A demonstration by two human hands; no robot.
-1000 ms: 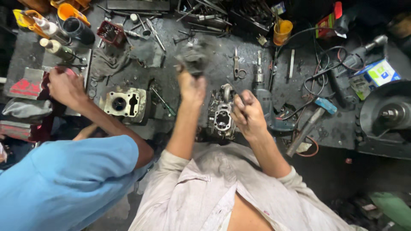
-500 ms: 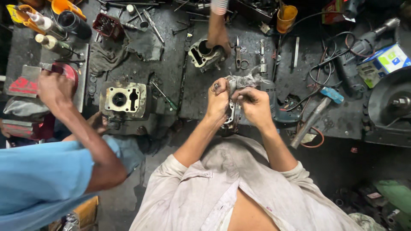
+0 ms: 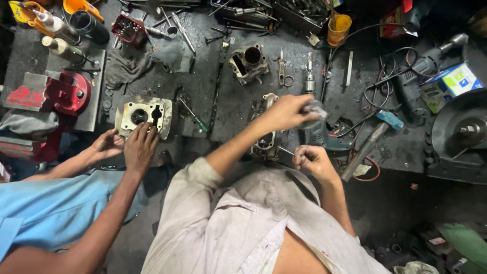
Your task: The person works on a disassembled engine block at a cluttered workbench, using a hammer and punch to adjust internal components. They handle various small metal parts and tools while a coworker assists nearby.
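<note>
My left hand [image 3: 284, 112] reaches over the bench and grips a grey rag [image 3: 315, 108] above a blue power tool [image 3: 317, 134]. My right hand [image 3: 312, 160] is a closed fist at the bench's front edge, and a thin metal rod [image 3: 283, 150] sticks out of it toward the left. A greasy engine head [image 3: 264, 144] lies on the bench between my forearms. A loose engine cylinder [image 3: 248, 61] sits farther back.
A co-worker in a blue shirt has both hands [image 3: 134, 144] on a pale cylinder block [image 3: 144, 112] at the left. A hammer [image 3: 368, 144], cables, a drill [image 3: 426, 63], an orange cup [image 3: 339, 29], bottles and a red part [image 3: 68, 94] crowd the dark bench. A grinder disc [image 3: 464, 129] sits far right.
My hands, together on the rag over the engine head, have parted: the left carried the rag right, the right dropped to the bench edge. The co-worker's hands moved onto the cylinder block.
</note>
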